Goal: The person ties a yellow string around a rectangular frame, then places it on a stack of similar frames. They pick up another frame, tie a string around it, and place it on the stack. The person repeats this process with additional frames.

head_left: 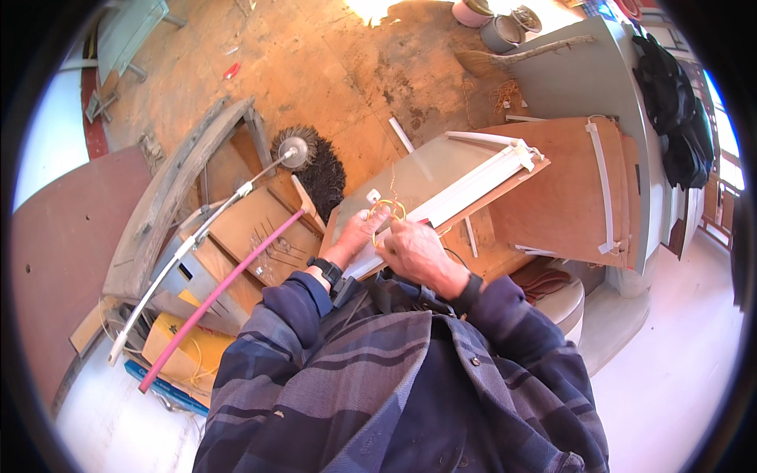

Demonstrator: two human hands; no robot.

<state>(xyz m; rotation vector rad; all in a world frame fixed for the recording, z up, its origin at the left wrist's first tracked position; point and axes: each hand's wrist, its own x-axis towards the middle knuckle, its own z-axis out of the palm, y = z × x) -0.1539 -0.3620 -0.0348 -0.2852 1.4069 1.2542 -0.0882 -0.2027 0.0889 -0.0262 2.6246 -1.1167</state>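
Note:
A small loop of yellow wire [399, 206] stands up between my two hands, over the near end of a board. My left hand [356, 236] is closed with thumb and fingers pinched on the wire's left side. My right hand [426, 254] is closed on the wire from the right, its fingertips partly hidden from above. Just beyond the left fingers sits a small white fitting [373, 195]. Long white plastic trunking [477, 185] lies along the board [426, 169] under and past my hands. Something small and red shows beside the right knuckles, its kind unclear.
At left lie a pink-handled tool [225, 298], a long white-handled round brush [293, 153] and wooden drawers [272, 229]. A curved wooden frame [169, 185] leans behind them. Wooden panels [560, 185] stand right, beside a grey cabinet side [576, 75]. Buckets [501, 34] are far off.

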